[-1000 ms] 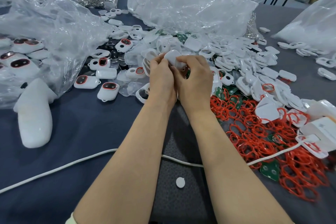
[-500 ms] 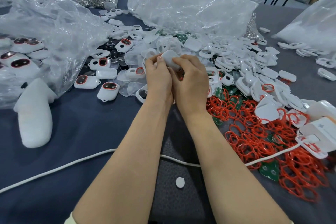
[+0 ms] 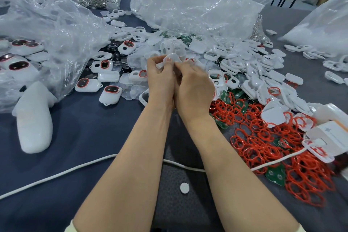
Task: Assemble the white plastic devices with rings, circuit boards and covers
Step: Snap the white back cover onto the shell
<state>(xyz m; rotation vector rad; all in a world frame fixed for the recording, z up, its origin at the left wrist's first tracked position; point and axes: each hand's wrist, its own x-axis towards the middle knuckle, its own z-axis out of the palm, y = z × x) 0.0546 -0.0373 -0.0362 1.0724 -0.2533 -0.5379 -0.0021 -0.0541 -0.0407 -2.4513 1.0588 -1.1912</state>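
My left hand (image 3: 161,79) and my right hand (image 3: 194,84) are pressed together above the table's middle, both pinching one small white plastic device (image 3: 172,58) at their fingertips; most of it is hidden by my fingers. Behind and right lies a heap of white shells and covers (image 3: 244,66). Red rings (image 3: 263,137) spread to the right, with green circuit boards (image 3: 275,174) among them. Assembled white devices with red-rimmed windows (image 3: 111,94) lie to the left.
Crumpled clear plastic bags (image 3: 47,30) cover the left and back of the dark blue table (image 3: 75,137). A white cable (image 3: 56,175) crosses near me to a white box (image 3: 331,135) at right. A white foam piece (image 3: 33,118) lies at left, a small white disc (image 3: 184,188) near my arms.
Both hands have turned and shifted slightly while keeping hold of the white device, and its pale cover now shows higher at the fingertips.
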